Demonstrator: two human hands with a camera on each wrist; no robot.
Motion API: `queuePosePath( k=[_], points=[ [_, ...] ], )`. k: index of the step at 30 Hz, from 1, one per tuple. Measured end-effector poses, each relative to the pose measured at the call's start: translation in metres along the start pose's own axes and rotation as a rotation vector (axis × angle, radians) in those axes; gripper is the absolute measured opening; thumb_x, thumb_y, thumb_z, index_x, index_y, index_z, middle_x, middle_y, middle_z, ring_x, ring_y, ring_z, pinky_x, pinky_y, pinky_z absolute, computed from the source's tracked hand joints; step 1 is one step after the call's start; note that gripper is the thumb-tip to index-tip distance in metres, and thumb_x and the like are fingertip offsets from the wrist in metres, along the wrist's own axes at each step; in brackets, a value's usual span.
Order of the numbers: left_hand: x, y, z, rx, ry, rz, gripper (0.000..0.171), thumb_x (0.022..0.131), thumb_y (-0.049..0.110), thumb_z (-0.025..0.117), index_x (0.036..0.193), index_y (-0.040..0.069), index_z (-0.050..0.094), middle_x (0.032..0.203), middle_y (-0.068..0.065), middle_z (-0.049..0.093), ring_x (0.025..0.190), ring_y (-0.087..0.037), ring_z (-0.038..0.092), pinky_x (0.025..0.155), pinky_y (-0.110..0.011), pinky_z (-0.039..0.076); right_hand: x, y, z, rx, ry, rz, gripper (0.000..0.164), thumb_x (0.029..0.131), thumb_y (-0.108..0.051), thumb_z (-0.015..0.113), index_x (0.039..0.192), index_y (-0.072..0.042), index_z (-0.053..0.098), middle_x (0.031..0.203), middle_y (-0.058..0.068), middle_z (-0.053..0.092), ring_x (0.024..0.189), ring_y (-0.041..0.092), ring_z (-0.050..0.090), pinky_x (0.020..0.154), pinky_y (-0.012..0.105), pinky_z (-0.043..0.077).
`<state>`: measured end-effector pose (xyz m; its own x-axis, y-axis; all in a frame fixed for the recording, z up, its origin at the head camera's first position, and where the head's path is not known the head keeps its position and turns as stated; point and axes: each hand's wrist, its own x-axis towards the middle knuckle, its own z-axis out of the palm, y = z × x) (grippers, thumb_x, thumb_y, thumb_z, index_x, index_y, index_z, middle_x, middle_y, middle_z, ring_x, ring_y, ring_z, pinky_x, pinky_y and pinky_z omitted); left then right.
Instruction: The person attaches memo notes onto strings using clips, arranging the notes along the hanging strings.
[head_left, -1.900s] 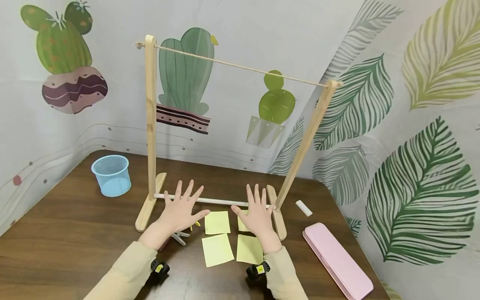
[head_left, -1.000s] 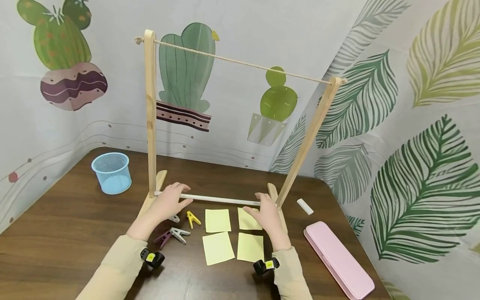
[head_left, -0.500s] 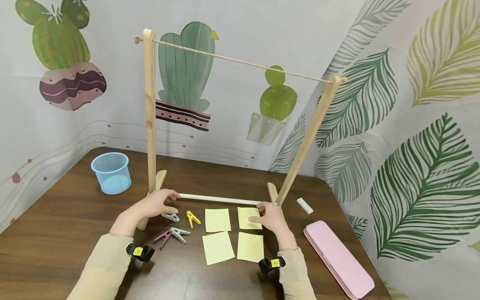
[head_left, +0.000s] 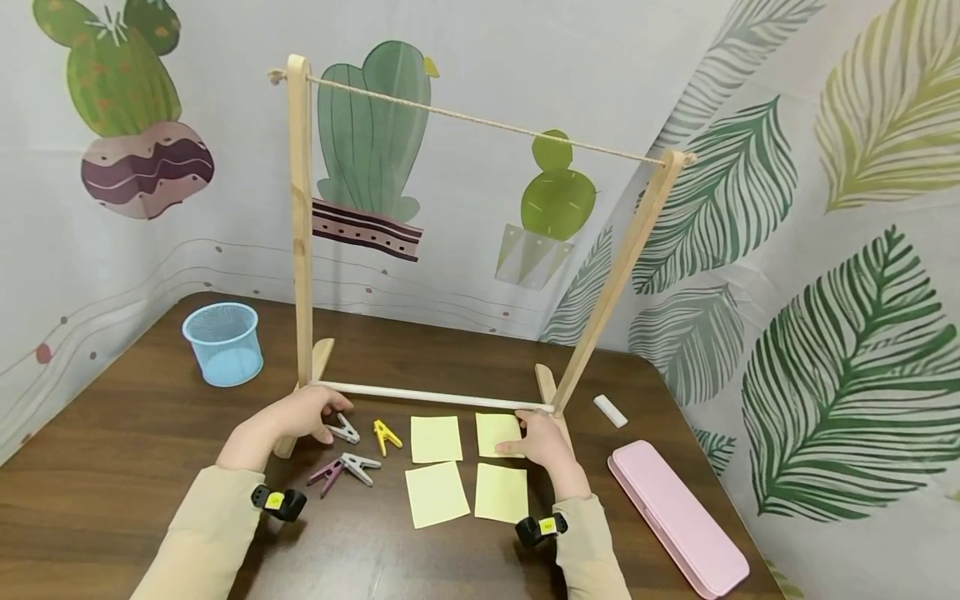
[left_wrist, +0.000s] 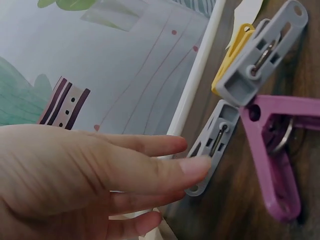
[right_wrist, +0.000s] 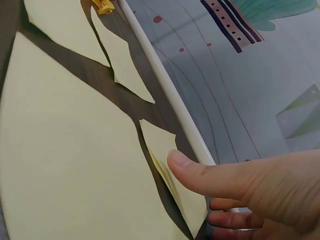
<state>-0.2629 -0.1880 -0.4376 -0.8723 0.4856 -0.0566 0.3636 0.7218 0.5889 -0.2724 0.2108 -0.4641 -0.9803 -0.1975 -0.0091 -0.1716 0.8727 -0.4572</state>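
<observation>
In the head view, my left hand [head_left: 296, 414] is beside a grey clothespin [head_left: 347, 429], fingers extended. The left wrist view shows the thumb overlapping that grey clothespin's near end [left_wrist: 214, 152], with no clear grip on it. A yellow clothespin [head_left: 386, 437], a purple one [head_left: 327, 475] and a second grey one [head_left: 360, 467] lie nearby. My right hand [head_left: 547, 440] is over the back right yellow sticky note [head_left: 491, 429]. In the right wrist view its thumb touches that note [right_wrist: 159, 140], whose edge lifts slightly; the fingers reach past the far corner.
A wooden stand [head_left: 302, 233] with a rope [head_left: 480, 123] across its top and a white rod [head_left: 435, 397] low down stands behind the hands. A blue mesh basket [head_left: 225, 350] is at left. A pink case [head_left: 675, 517] and a white eraser [head_left: 610, 411] lie right.
Both hands have come down from spread above the rod to the table. The left moved left and down toward the grey clothespin; the right moved down onto the sticky note.
</observation>
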Motion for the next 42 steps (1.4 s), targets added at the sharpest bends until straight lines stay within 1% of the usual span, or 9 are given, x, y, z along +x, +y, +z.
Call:
queuePosePath(
  k=[5, 11, 19, 24, 28, 32, 38, 42],
  points=[
    [0.0005, 0.0013, 0.0014, 0.015, 0.008, -0.009, 0.046, 0.069, -0.011, 0.079, 0.113, -0.01, 0.066, 0.109, -0.022, 0.068, 0.094, -0.032, 0.064, 0.08, -0.04, 0.055, 0.0017, -0.0004, 0.0019, -0.002, -0.005, 0.013, 0.079, 0.075, -0.034, 0.085, 0.134, 0.009, 0.053, 0.115, 0.021, 0.063, 0.114, 0.039, 0.057, 0.097, 0.048, 0.047],
    [0.0028, 0.0009, 0.0031, 0.048, 0.023, -0.002, 0.044, 0.068, -0.012, 0.078, 0.11, -0.01, 0.067, 0.103, -0.02, 0.069, 0.091, -0.03, 0.065, 0.078, -0.039, 0.056, 0.0032, 0.0003, 0.0037, 0.008, 0.0, 0.026, 0.075, 0.074, -0.03, 0.085, 0.132, 0.008, 0.056, 0.116, 0.021, 0.064, 0.112, 0.038, 0.058, 0.096, 0.048, 0.048],
    [0.0033, -0.0012, 0.005, 0.095, 0.051, 0.024, 0.04, 0.066, -0.013, 0.079, 0.105, -0.007, 0.07, 0.097, -0.016, 0.07, 0.086, -0.027, 0.065, 0.075, -0.037, 0.055, 0.0019, 0.0014, 0.0044, 0.024, 0.007, 0.02, 0.072, 0.072, -0.028, 0.088, 0.129, 0.004, 0.058, 0.115, 0.02, 0.065, 0.108, 0.036, 0.06, 0.092, 0.047, 0.05],
    [0.0027, -0.0012, 0.0051, 0.125, 0.07, 0.045, 0.036, 0.065, -0.012, 0.08, 0.1, -0.005, 0.072, 0.092, -0.012, 0.07, 0.081, -0.023, 0.064, 0.072, -0.034, 0.054, 0.0011, 0.002, 0.0039, 0.05, 0.015, 0.014, 0.072, 0.069, -0.027, 0.09, 0.125, 0.005, 0.058, 0.117, 0.021, 0.063, 0.108, 0.037, 0.06, 0.091, 0.048, 0.05],
    [0.0024, -0.0006, 0.0047, 0.132, 0.079, 0.05, 0.034, 0.065, -0.011, 0.08, 0.097, -0.004, 0.072, 0.089, -0.011, 0.069, 0.078, -0.021, 0.063, 0.069, -0.032, 0.053, 0.0006, 0.0018, 0.0032, 0.085, 0.033, 0.016, 0.075, 0.066, -0.026, 0.092, 0.123, 0.006, 0.055, 0.119, 0.022, 0.062, 0.108, 0.038, 0.059, 0.091, 0.049, 0.049],
    [0.0037, -0.0023, 0.0052, 0.124, 0.078, 0.03, 0.032, 0.065, -0.011, 0.081, 0.094, -0.002, 0.071, 0.086, -0.008, 0.067, 0.076, -0.02, 0.061, 0.068, -0.03, 0.052, 0.0007, 0.0011, 0.0027, 0.114, 0.04, 0.031, 0.077, 0.064, -0.024, 0.093, 0.122, 0.004, 0.05, 0.119, 0.023, 0.061, 0.106, 0.036, 0.059, 0.091, 0.049, 0.049],
    [0.0051, -0.0051, 0.0061, 0.112, 0.084, 0.022, 0.028, 0.065, -0.01, 0.081, 0.089, 0.0, 0.071, 0.082, -0.005, 0.065, 0.074, -0.018, 0.058, 0.066, -0.028, 0.05, 0.0005, 0.0013, 0.002, 0.15, 0.03, 0.043, 0.077, 0.064, -0.021, 0.093, 0.12, 0.001, 0.045, 0.114, 0.023, 0.06, 0.097, 0.031, 0.058, 0.086, 0.047, 0.049],
    [0.0038, -0.0054, 0.0044, 0.086, 0.073, 0.014, 0.027, 0.068, -0.009, 0.08, 0.091, 0.001, 0.07, 0.085, -0.007, 0.066, 0.077, -0.019, 0.059, 0.067, -0.029, 0.051, 0.0006, 0.0036, 0.0014, 0.214, 0.03, 0.042, 0.072, 0.066, -0.016, 0.092, 0.118, 0.0, 0.044, 0.108, 0.022, 0.06, 0.091, 0.029, 0.057, 0.08, 0.044, 0.049]
  ],
)
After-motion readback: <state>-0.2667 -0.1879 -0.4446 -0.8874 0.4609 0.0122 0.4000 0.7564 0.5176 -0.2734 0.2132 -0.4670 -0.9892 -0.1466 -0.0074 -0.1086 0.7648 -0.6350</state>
